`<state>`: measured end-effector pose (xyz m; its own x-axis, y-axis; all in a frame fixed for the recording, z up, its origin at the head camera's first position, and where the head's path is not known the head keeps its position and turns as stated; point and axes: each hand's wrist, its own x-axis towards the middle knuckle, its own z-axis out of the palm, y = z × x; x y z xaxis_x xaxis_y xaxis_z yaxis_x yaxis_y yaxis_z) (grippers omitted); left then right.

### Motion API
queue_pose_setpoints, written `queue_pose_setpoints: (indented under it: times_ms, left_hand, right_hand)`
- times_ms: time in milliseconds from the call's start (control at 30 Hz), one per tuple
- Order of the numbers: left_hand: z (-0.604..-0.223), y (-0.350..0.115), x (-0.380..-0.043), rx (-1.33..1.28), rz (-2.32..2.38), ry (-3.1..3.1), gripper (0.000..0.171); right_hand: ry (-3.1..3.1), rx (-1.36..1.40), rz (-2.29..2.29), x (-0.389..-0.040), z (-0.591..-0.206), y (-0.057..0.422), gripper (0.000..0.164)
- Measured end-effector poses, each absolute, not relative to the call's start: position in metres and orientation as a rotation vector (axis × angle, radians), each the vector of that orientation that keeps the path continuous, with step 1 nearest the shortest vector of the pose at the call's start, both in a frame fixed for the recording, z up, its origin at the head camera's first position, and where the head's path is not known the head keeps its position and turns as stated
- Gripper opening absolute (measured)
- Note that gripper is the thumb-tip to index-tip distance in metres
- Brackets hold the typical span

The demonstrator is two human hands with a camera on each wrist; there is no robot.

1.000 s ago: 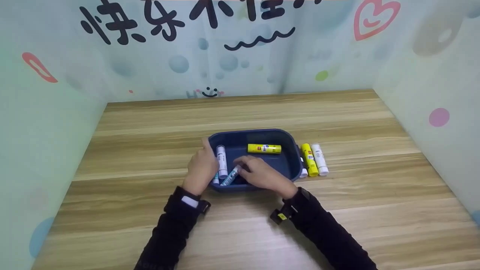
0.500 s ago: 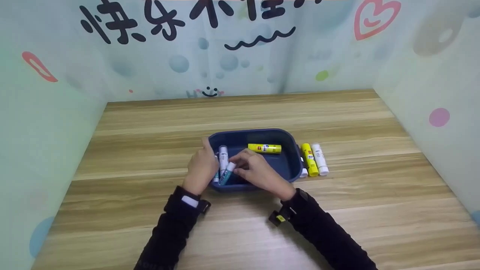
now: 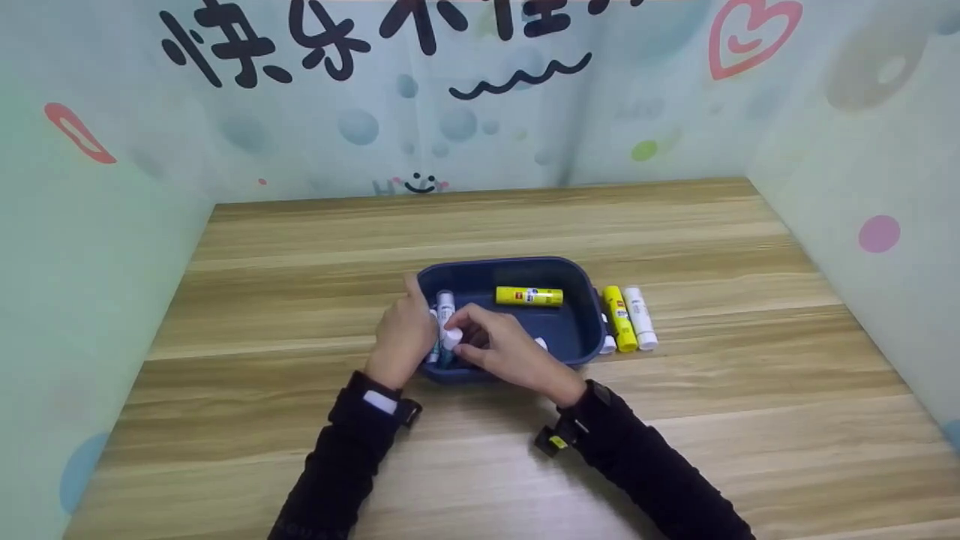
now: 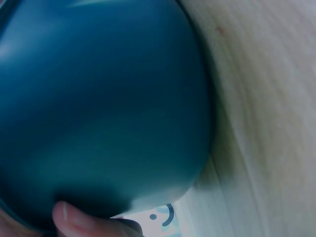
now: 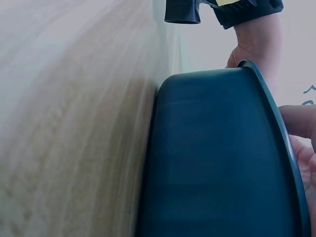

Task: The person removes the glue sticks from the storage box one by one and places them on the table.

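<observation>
A dark blue plastic bin (image 3: 495, 264) stands on the wooden table. My left hand (image 3: 403, 330) grips its left end; a fingertip (image 4: 74, 217) shows against the bin wall in the left wrist view. Inside the bin, my right hand (image 3: 501, 345) pinches a teal glue stick (image 3: 451, 339) by its white cap, the stick tilted toward the left end. Beside it lie a white glue stick (image 3: 445, 306) and another teal one (image 3: 433, 349), partly hidden by my left hand. A yellow glue stick (image 3: 529, 296) lies along the far wall. Another white end (image 3: 541, 343) peeks out beside my right hand.
Right of the bin, a yellow glue stick (image 3: 619, 319) and a white glue stick (image 3: 640, 319) lie side by side on the table (image 3: 300, 300). A further white-ended stick (image 3: 607, 337) is partly hidden by the bin's right end. Printed cloth walls surround the table.
My right hand has shifted left and toward me, and the teal glue stick has swung more upright. A white end has come into view beside the hand. My left hand has stayed put.
</observation>
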<state>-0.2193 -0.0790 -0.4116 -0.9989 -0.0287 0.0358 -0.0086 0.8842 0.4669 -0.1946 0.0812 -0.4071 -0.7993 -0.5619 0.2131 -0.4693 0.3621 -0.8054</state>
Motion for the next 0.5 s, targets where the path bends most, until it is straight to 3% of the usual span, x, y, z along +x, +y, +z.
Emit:
queue_pose_setpoints:
  times_ms: [267, 500]
  left_hand:
    - [-0.412, -0.079, -0.220, 0.036, -0.748, -3.010, 0.051]
    - [-0.412, -0.079, -0.220, 0.055, -0.753, -3.030, 0.054]
  right_hand:
    - [2.571, -0.917, -1.574, -0.199, -0.402, 0.088, 0.026]
    - [2.524, -0.686, -1.830, -0.204, -0.389, 0.101, 0.029]
